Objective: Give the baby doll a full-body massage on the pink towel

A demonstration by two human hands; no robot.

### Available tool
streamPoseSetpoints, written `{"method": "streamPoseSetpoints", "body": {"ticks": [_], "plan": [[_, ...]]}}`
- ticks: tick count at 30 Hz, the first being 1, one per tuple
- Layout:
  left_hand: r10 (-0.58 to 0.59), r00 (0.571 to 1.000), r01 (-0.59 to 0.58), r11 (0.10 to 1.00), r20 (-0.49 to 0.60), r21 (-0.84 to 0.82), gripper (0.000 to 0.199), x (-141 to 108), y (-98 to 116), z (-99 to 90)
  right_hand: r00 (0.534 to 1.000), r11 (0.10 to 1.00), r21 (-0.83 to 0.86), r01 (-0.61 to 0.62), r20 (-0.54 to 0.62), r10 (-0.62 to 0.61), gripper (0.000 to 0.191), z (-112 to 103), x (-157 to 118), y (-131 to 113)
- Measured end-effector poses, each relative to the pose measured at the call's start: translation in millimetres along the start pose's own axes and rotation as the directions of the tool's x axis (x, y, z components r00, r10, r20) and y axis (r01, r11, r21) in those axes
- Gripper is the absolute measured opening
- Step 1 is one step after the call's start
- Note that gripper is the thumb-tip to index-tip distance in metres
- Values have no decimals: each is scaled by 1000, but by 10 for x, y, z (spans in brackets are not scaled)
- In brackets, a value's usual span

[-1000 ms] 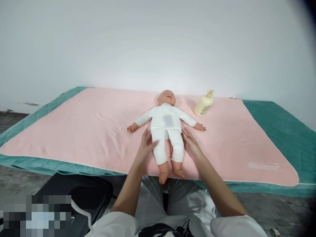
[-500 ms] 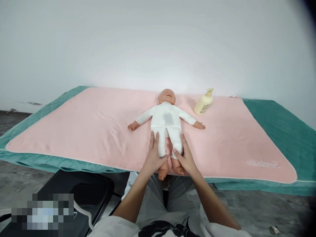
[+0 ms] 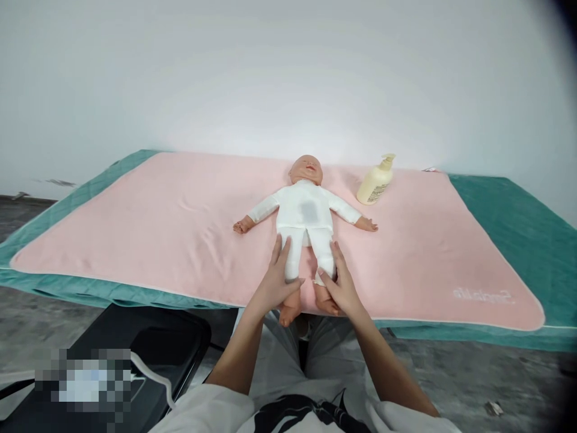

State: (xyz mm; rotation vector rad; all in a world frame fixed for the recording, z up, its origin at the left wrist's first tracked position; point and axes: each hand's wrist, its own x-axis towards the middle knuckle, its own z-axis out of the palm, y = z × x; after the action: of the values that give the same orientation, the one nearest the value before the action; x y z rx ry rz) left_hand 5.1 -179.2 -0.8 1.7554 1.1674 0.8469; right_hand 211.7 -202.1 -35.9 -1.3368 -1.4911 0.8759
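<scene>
A baby doll (image 3: 305, 204) with a white cloth body lies face up, its head away from me and its arms spread. My left hand (image 3: 276, 282) rests on the doll's leg at the left, thumb across the lower leg and fingers spread along the outer side. On the other leg lies my right hand (image 3: 343, 285), its thumb over the shin and its fingers along the outer thigh. Both bare feet of the doll stick out below my hands, at the near edge of the pink mat (image 3: 406, 270).
A pale yellow pump bottle (image 3: 375, 183) stands on the mat, right of the doll's head. The mat covers a green padded table (image 3: 518, 222) against a white wall. A black chair (image 3: 157, 337) with a pale cable is at the lower left.
The doll's leg at the left has swung outward to the left with my left hand, so the feet are farther apart. The view has shifted slightly.
</scene>
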Motion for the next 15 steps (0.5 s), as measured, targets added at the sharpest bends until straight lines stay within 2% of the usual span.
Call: {"method": "streamPoseSetpoints", "body": {"ticks": [4, 8, 12, 15], "plan": [[-27, 998, 25, 999, -64, -21, 86, 56, 31, -73, 999, 996, 82, -26, -26, 28, 72, -29, 103, 19], [6, 985, -20, 997, -170, -81, 72, 248, 113, -234, 993, 987, 160, -21, -114, 40, 75, -124, 405, -29], [29, 970, -94, 961, -242, -261, 62, 596, 302, -463, 969, 991, 123, 56, -244, -24, 64, -278, 952, -191], [11, 953, -119, 932, -302, -342, 53, 1009, 412, -615, 961, 985, 160, 66, -276, -19, 54, -345, 1484, -305]]}}
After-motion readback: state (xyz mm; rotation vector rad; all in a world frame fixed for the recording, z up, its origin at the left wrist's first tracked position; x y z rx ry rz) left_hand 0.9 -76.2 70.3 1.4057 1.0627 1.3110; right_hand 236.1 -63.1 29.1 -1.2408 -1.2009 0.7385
